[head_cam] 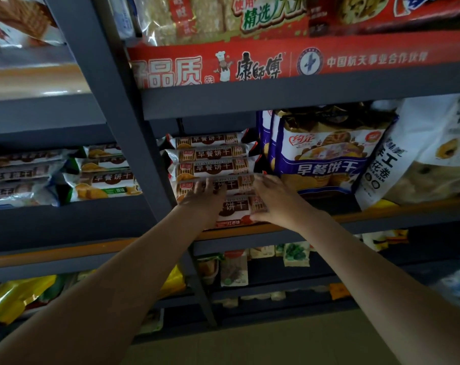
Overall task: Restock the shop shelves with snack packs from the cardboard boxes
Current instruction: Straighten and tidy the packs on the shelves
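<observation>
Two bare hands reach up to a stack of biscuit packs (213, 167) on the middle shelf (355, 216); we record only the head view. We note the left hand (203, 197) lying flat on the front of the lower packs, fingers straight and slightly apart, pressing rather than curled round anything; the left fingertips (210, 184) reach the fourth pack from the top. We note the right hand (272, 200) at the right end of the stack, fingers (263, 179) extended along the pack ends and close together, thumb low against the bottom pack (236, 209); we cannot tell whether that thumb hooks under the wrapper. Above both sets of fingers three more packs of the same brown-and-white kind lie stacked flat; the bottom pack sits between the two palms, its front edge at the shelf lip. Just right of the right fingers stands a purple bag of biscuits (326, 154), upright, touching or nearly touching the stack; further right leans a white bag (413, 154). Left of the left fingers, past a grey upright post (134, 143), lie green-trimmed biscuit packs (105, 177). Above the fingers runs a red banner (250, 64).
</observation>
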The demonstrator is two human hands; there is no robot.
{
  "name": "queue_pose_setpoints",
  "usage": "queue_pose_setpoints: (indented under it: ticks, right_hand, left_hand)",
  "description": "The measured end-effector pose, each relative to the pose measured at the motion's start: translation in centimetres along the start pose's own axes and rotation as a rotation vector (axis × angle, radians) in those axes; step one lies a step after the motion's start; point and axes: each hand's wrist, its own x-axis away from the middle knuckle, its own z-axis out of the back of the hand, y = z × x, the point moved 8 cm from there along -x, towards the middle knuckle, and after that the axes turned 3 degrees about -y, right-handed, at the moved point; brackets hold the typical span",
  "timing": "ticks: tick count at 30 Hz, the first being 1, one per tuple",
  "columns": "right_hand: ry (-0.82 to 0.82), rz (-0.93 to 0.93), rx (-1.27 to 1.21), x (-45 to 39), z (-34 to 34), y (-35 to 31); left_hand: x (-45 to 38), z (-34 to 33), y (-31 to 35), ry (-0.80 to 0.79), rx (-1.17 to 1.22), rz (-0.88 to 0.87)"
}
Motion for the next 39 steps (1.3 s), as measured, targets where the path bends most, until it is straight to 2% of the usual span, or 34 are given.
queue_pose_setpoints:
  ticks: [6,10,12,14,16,18,22,29,33,35,39]
  right_hand:
    - [0.033,-0.022,0.058,-0.3,-0.2,-0.5]
    - [0.043,-0.038,0.080,0.2,0.0,-0.7]
    - [0.138,-0.027,0.060,1.4,1.3,-1.5]
    - [0.340,0.007,-0.017,3.6,3.9,-3.2]
    - [0.622,0.062,-0.134,6.3,7.2,-5.6]
    - [0.785,0.163,-0.196,8.1,9.4,-9.1]
    - [0.781,0.445,-0.159,6.6,11.2,-21.2]
    - [0.488,0.652,-0.137,-2.8,7.2,-47.7]
    - [0.351,0.735,-0.046,-6.8,4.9,-63.7]
    - [0.314,0.793,0.005,-8.4,4.4,-71.6]
    - [0.278,0.893,0.060,-11.1,4.5,-85.8]
  left_hand:
    - [1.2,0.4,1.2,-0.024,-0.113,0.068]
    - [3.2,1.6,2.2,0.073,-0.180,0.062]
    - [5.8,3.4,3.5,0.381,-0.193,-0.114]
    - [9.0,4.0,3.6,0.650,-0.188,-0.312]
    - [12.6,3.8,1.8,0.791,-0.113,-0.448]
    - [16.3,3.8,-1.4,0.843,-0.077,-0.449]
    - [21.2,1.1,-13.0,0.768,-0.113,-0.219]
    - [32.3,-5.9,-38.6,0.565,-0.003,0.190]
    - [40.6,-12.5,-53.8,0.522,0.131,0.401]
    - [45.5,-15.1,-60.9,0.521,0.198,0.544]
    - [53.8,-17.8,-72.4,0.558,0.304,0.711]
